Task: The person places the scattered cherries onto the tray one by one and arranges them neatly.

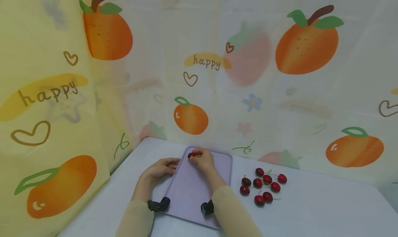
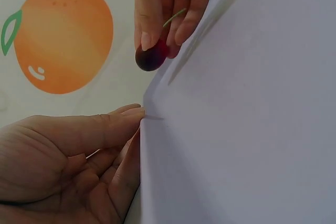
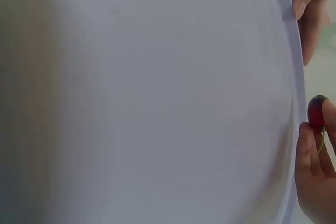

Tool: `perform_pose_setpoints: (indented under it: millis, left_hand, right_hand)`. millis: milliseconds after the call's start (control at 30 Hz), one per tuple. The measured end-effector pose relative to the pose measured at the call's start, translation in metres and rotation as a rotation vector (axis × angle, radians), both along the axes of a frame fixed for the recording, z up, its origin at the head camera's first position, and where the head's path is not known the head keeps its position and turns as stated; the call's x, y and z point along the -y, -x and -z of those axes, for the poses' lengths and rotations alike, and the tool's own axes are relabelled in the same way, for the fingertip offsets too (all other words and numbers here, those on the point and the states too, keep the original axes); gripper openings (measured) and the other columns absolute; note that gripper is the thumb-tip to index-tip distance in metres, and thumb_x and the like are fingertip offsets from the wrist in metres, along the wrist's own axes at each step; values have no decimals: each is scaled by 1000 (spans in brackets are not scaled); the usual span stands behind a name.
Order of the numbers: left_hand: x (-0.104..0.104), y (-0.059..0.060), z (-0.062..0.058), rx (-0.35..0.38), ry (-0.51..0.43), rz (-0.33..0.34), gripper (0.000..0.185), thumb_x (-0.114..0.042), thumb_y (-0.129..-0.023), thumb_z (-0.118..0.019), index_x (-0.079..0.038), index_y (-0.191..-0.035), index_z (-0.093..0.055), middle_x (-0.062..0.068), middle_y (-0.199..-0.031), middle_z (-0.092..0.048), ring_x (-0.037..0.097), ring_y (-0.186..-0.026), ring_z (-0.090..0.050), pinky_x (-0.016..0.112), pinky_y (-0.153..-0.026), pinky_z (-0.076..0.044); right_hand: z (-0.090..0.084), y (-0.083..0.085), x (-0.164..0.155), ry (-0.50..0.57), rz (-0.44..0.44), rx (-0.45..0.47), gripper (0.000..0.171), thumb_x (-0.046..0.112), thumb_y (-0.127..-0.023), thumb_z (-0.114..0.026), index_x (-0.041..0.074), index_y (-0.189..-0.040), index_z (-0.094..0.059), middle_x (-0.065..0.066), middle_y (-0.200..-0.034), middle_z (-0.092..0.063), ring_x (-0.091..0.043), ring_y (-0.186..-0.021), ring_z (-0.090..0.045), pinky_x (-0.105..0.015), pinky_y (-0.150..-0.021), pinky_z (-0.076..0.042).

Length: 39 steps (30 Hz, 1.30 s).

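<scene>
Right now the right hand pinches a dark red cherry btw thumb & fingertips, low over the far left corner of the lilac tray. In the left wrist view the cherry sits at the tray's edge, green stem poking up btw the fingers of the right hand. Right wrist view shows the same: cherry held just past the tray rim, fingers curled round it. Can't tell if the fruit touches the tray or hangs just above it.

Left hand lies flat-ish on the table at the tray's left edge, fingers fairly straight & close together, tips touching the rim; holds nothing. Left wrist view confirms: fingertips against the tray's side, palm relaxed.

Approx. nine more cherries w/ stems lie in a loose cluster on the table, just right of the tray, well apart from both hands. Both forearms in pale sleeves, a small black wrist cam on each. Behind the table hangs a fruit-print curtain w/ oranges, hearts & the word "happy".
</scene>
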<state>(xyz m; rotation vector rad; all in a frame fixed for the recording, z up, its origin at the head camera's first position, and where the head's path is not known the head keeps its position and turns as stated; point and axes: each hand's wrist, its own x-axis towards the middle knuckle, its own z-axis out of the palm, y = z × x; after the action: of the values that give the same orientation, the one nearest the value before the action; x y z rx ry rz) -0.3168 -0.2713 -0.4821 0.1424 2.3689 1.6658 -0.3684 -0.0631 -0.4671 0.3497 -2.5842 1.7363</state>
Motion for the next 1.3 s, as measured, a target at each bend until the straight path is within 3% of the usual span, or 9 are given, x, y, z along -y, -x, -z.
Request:
perform_pose_setpoints:
  millis: [333, 667, 1033, 1300]
  left_hand:
    - [-2, -1, -1, -2, 4, -5, 54, -3, -88, -64, 1, -140, -52, 23, -141, -55, 24, -119, -57, 29, -96, -49]
    - [0, 0, -2, -18, 5, 5, 54, -3, -87, -64, 1, -140, -52, 23, -138, -57, 20, -115, -56, 23, -91, -47]
    - [-1, 0, 1, -12, 2, -14, 53, -3, -87, -64, 0, -139, -53, 22, -137, -58, 20, -113, -57, 29, -95, -47]
    - [-1, 0, 3, -13, -22, 4, 54, -2, -87, -64, 2, -139, -52, 25, -139, -56, 19, -113, -58, 22, -90, -47]
  right_hand:
    - [1, -2, 4, -39, -36, -31, 26, -1, -78, -77, -3, -104, -73, -22, -98, -75, -30, -86, -72, -29, -74, -56]
    - [4, -4, 5, -68, -34, -58, 24, 0, -79, -76, -3, -103, -73, -21, -97, -76, -28, -87, -72, -28, -76, -55]
    - [5, -8, 6, -70, -9, -54, 22, -2, -77, -77, -4, -98, -73, -20, -95, -75, -27, -85, -71, -33, -80, -56]
    - [3, -9, 4, -62, 9, -59, 24, 3, -76, -79, -3, -98, -73, -19, -94, -76, -29, -88, -71, -35, -83, -55]
